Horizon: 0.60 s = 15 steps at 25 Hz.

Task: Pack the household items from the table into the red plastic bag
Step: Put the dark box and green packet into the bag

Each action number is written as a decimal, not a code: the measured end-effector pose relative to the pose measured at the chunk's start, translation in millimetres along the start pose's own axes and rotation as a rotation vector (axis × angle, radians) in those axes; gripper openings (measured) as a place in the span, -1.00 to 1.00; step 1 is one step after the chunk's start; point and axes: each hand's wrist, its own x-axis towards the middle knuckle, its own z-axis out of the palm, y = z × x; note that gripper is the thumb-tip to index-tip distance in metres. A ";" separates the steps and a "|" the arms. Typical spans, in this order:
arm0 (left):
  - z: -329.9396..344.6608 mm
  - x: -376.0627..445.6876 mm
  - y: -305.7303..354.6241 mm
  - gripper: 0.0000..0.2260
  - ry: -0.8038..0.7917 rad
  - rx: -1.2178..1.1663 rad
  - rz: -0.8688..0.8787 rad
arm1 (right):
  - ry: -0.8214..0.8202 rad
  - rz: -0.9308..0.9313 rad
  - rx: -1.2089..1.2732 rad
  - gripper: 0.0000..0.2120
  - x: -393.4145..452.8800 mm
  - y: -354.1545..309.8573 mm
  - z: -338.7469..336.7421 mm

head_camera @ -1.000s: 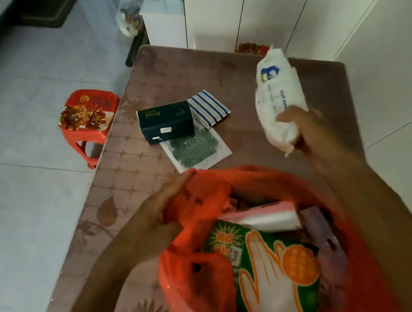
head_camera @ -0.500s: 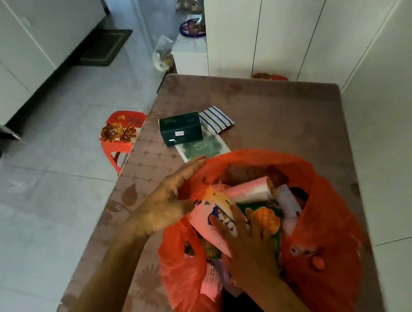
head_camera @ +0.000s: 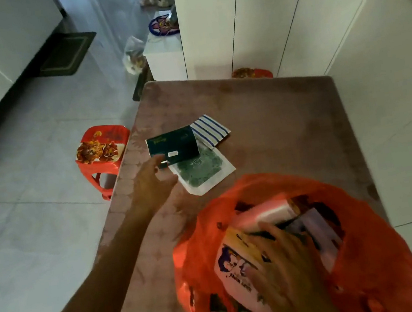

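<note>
The red plastic bag (head_camera: 361, 213) stands open at the near right of the brown table (head_camera: 274, 119), filled with packets. My right hand (head_camera: 286, 261) lies inside it with spread fingers pressing on a white and yellow packet (head_camera: 235, 257); a pink roll (head_camera: 263, 214) sits just behind. My left hand (head_camera: 153, 181) stretches over the table with fingers extended, its tips at the near edge of a dark green box (head_camera: 171, 146). Under and beside that box lie a flat green-patterned packet (head_camera: 202, 172) and a blue-striped cloth (head_camera: 209, 129).
A red plastic stool (head_camera: 100, 149) stands on the tiled floor left of the table. White cabinets (head_camera: 260, 24) rise behind the table and a white wall runs along its right side. A dark mat (head_camera: 66, 53) lies at the far left.
My left hand has let go of the bag's rim and reached forward to the dark green box. My right hand, earlier carrying a white wipes pack, stays pressed on packets inside the bag.
</note>
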 end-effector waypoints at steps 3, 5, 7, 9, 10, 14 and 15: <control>21.0 73.0 1.4 -0.27 -0.111 0.325 0.004 | -0.019 -0.054 -0.029 -0.62 16.2 10.8 22.3; 36.6 112.4 -0.9 -0.20 -0.207 0.508 -0.021 | -0.020 -0.076 -0.143 -0.61 25.4 18.0 31.1; 39.2 129.3 -13.9 -0.22 -0.227 0.612 -0.061 | -0.007 -0.084 -0.142 -0.57 24.8 16.8 33.8; 36.2 134.8 -38.9 -0.19 -0.231 0.606 -0.138 | 0.065 -0.070 -0.094 -0.65 21.5 12.3 31.2; 33.1 130.1 -45.4 -0.13 -0.246 0.575 -0.162 | 0.109 -0.038 -0.047 -0.71 19.7 9.3 27.1; 12.2 55.9 -39.7 -0.18 -0.258 0.342 -0.115 | 0.297 0.278 0.051 -0.72 7.9 9.4 -2.5; -0.5 34.3 -29.2 -0.21 -0.194 0.268 -0.090 | 0.306 0.330 0.052 -0.74 7.8 12.8 -13.1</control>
